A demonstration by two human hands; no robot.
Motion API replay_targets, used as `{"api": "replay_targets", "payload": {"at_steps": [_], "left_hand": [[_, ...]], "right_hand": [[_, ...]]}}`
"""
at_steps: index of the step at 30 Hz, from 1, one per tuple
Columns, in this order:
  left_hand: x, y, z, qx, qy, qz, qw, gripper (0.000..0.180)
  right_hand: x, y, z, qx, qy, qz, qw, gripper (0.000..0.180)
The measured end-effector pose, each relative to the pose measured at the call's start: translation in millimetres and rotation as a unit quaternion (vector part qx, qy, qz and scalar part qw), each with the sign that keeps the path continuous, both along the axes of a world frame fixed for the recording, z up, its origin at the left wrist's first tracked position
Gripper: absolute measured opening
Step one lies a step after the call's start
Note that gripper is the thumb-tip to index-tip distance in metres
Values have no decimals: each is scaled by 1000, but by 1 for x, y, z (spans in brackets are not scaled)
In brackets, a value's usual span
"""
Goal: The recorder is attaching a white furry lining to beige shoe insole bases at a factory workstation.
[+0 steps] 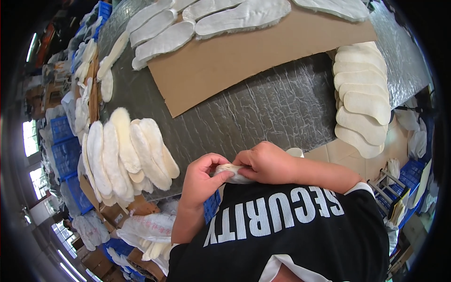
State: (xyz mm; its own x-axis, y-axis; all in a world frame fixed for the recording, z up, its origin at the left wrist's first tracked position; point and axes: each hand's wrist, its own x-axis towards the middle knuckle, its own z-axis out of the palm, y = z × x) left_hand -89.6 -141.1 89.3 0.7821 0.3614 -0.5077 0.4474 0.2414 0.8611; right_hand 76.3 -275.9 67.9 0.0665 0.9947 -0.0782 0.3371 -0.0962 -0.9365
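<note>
Pinching white soft piece (238, 177): left hand (203, 175) closed on left side, right hand (268, 163) closed on right; visible length runs left-right.

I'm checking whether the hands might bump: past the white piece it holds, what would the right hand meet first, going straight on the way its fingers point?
Likely the left hand, which faces the right hand across the white piece. Depth is hard to judge here.
</note>
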Motion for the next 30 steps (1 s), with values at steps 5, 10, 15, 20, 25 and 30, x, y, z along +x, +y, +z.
{"api": "replay_targets", "payload": {"at_steps": [5,10,15,20,25,30], "left_hand": [[-4,-1,-10,52,-9,33,998,11],[-22,19,-36,33,-75,148,986,11],[-48,36,-77,-52,-79,260,961,10],[-38,32,-93,-95,-121,254,955,13],[-35,33,-106,156,-43,110,981,11],[17,4,-106,554,-86,-54,826,24]], "right_hand": [[8,0,2,-25,6,28,999,26],[42,-18,-21,-123,-166,144,968,41],[58,-33,-31,-140,-190,71,969,27],[52,-41,-52,-45,-354,-14,934,18],[44,-61,-90,128,-421,-78,894,23],[36,-60,-97,83,-406,-136,900,40]]}}
